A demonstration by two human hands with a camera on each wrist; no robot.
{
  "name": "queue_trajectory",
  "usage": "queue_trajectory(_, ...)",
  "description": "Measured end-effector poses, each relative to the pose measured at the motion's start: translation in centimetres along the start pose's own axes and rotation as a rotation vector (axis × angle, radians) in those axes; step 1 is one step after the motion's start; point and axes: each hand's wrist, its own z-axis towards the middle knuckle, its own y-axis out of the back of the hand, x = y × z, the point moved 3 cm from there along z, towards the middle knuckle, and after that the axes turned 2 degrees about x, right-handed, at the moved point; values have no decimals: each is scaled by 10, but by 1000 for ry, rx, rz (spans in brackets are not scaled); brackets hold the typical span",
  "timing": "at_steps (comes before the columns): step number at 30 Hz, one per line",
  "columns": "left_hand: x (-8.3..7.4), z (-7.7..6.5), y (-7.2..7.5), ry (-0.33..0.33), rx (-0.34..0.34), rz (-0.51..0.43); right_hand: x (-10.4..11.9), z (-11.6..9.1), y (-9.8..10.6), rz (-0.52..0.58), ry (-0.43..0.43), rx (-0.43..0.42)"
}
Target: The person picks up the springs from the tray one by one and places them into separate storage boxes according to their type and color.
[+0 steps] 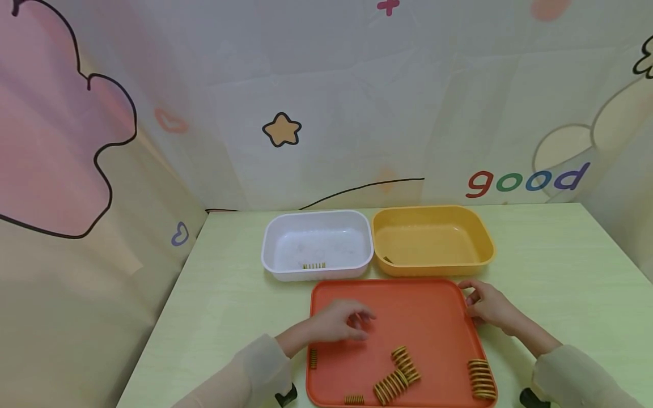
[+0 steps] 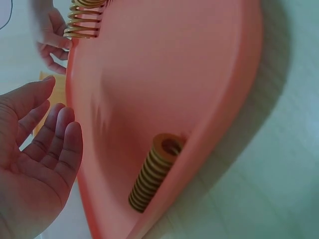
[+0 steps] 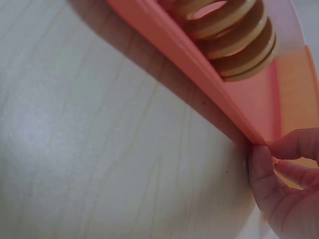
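An orange-red tray (image 1: pixel 423 317) lies on the table with several gold coil springs on it. My left hand (image 1: pixel 343 322) hovers above its left half, fingers loosely bent and holding nothing. At the right rim, my right hand (image 1: pixel 491 306) pinches the tray's edge between thumb and fingers, which the right wrist view shows closely. Two larger springs, one (image 1: pixel 390 387) against another (image 1: pixel 406 364), lie near the front middle. A third large spring (image 1: pixel 482 379) rests along the right rim. Smaller springs lie by the left rim (image 1: pixel 313 359) and the front rim (image 1: pixel 354 400).
Behind the tray stand a white bin (image 1: pixel 317 274) with a small spring (image 1: pixel 314 266) inside and a yellow bin (image 1: pixel 433 270) with a small dark piece (image 1: pixel 388 259) in its near left corner. A printed cloth (image 1: pixel 347 141) hangs at the back of the table.
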Motion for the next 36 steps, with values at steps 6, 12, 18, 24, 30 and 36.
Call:
queue_trajectory(6,-3,1,-3,12,7,-22,0,0,0,9,-2,3)
queue_trajectory(12,-4,3,-6,-7,14,-7,2,-1,0,-2,5,2)
queue_trajectory(18,-4,5,-9,-23,36,4,2,0,0,-14,8,0)
queue_trajectory(24,-6,7,-11,-29,58,2,1,-1,1,4,12,3)
queue_trajectory(30,-10,10,-15,-55,81,39,-8,4,4,31,86,25)
queue_trajectory(36,-11,13,-22,-77,106,92,-2,1,2,18,28,9)
